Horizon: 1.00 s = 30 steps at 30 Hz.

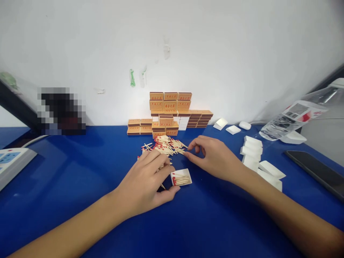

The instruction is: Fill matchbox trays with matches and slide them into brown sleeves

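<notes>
A small white matchbox tray [189, 182] lies on the blue table with red-tipped matches [181, 180] lying lengthwise in it. My left hand [146, 184] has thumb and index finger against the tray's left end, steadying it. Beyond the tray spreads a loose heap of matches [166, 145], partly covered by the left hand's fingers. My right hand [211, 156] reaches to the heap's right edge. Its thumb and index fingertips are slightly apart beside the match ends, and no match shows clearly between them.
Orange matchboxes [170, 105] stand stacked against the wall behind the heap. Several white trays [251, 152] lie to the right, near a phone [317, 172] and a tilted plastic bottle [292, 114]. A white device [16, 163] sits at the left edge.
</notes>
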Available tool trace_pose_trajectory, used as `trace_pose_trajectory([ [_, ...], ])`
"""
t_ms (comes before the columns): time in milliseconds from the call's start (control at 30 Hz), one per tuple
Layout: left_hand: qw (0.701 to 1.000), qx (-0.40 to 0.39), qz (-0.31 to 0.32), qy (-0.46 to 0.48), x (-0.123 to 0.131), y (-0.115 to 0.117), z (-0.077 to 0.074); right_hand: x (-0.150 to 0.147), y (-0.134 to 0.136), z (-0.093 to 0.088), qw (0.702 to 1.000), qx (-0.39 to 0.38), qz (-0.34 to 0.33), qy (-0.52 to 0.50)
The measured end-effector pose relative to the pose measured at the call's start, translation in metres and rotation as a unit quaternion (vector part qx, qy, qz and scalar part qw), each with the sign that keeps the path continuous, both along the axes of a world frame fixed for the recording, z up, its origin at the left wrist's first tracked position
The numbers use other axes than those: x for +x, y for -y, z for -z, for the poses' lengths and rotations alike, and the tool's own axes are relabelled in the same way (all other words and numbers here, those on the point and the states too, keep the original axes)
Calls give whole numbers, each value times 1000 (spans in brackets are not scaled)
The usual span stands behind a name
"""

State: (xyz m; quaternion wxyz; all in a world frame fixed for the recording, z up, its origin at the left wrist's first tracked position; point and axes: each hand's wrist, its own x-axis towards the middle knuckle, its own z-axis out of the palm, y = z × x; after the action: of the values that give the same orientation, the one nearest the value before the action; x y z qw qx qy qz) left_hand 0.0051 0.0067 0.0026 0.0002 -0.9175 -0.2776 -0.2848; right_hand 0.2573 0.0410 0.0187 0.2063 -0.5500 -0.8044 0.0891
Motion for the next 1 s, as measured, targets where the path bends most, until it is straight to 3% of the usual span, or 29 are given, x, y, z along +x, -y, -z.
trace_pose_trajectory([
  [200,1000,-11,4,0,0,-1,2,-11,-16,13,999,-30,-16,-7],
  [600,1000,-15,4,6,0,0,2,20,-4,-1,986,-122,-70,94],
  [867,1000,-19,-3,4,-2,-2,3,32,3,-8,982,-114,-105,107],
  [1000,1000,-23,-5,4,-2,-2,3,39,2,-8,989,-62,-98,94],
])
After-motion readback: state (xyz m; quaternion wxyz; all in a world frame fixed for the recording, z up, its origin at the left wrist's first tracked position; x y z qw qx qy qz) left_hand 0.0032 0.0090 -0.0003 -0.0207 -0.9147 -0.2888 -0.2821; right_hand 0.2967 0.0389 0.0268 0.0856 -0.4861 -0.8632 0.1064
